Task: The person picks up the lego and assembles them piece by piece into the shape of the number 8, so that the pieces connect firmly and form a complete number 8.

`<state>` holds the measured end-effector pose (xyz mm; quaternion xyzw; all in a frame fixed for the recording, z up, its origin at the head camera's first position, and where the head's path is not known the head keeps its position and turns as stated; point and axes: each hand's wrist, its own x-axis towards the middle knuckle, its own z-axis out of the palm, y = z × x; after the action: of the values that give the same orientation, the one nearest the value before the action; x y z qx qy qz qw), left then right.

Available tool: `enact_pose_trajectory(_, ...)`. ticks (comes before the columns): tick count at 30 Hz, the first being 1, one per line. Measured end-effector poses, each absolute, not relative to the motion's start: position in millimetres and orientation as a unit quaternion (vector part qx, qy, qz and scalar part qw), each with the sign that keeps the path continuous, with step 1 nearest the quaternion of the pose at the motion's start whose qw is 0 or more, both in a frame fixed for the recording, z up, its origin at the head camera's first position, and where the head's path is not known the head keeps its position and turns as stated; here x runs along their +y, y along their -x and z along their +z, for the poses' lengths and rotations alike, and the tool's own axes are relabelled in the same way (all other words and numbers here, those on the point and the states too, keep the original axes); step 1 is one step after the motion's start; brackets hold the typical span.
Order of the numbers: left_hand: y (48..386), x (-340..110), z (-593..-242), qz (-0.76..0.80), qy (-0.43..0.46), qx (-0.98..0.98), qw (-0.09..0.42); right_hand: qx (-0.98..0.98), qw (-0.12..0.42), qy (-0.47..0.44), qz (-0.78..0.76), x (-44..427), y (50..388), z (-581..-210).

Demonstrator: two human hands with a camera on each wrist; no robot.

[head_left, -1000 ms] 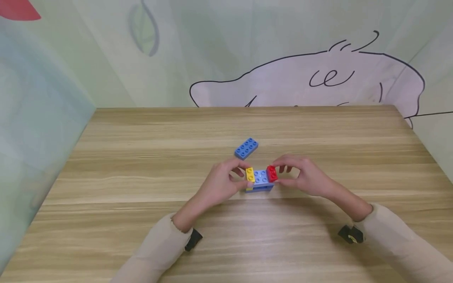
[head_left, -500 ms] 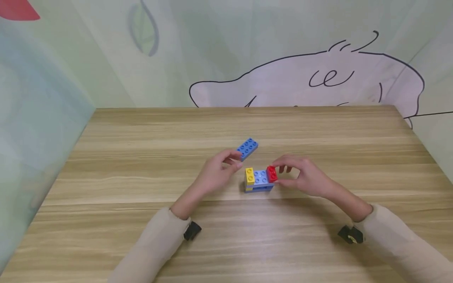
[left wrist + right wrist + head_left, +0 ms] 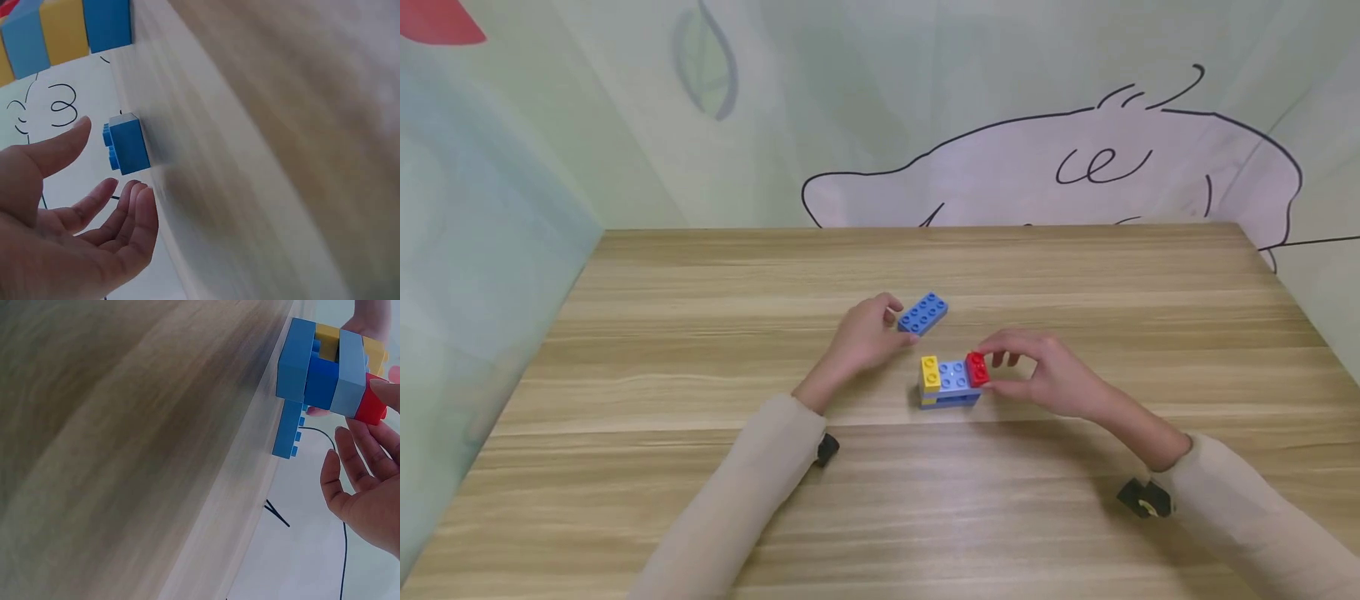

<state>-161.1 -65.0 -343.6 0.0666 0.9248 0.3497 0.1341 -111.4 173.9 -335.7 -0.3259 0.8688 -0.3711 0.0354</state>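
Observation:
On the table stands a small stack of toy building bricks: a light blue brick near the top, with a yellow brick on its left end and a red brick on its right end. My right hand pinches the red brick between thumb and index finger; the right wrist view shows this red brick at the fingertips. A loose blue brick lies behind the stack. Around its left side is my left hand, thumb and fingers spread. In the left wrist view a gap separates them from the blue brick.
The wood-grained table meets a wall covering with a cartoon drawing along its back edge. Blue and yellow parts make up the stack's lower layers, seen in the right wrist view around the bottom blue brick.
My left hand has let go of the yellow brick on the stack and moved back and left to the loose blue brick. The right hand stays on the red brick.

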Motion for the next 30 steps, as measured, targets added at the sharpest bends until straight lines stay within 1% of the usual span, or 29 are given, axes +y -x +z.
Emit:
enact_pose_trajectory(9, 169.2, -58.2, -345.4, 0.327, -0.056, 0.931, 0.155, 0.867, 0.037, 0.327, -0.374, 174.6, 111.5, -335.4)
enact_pose_trajectory(25, 173.2, -55.2, -349.0, 0.305, -0.072, 0.939, 0.145, 0.865, 0.035, 0.329, -0.377, 175.3, 111.9, -336.3)
enact_pose_trajectory(30, 172.5, -58.3, -347.9, 0.312, -0.072, 0.935, 0.154, 0.863, 0.030, 0.337, -0.376, 175.1, 112.1, -337.1)
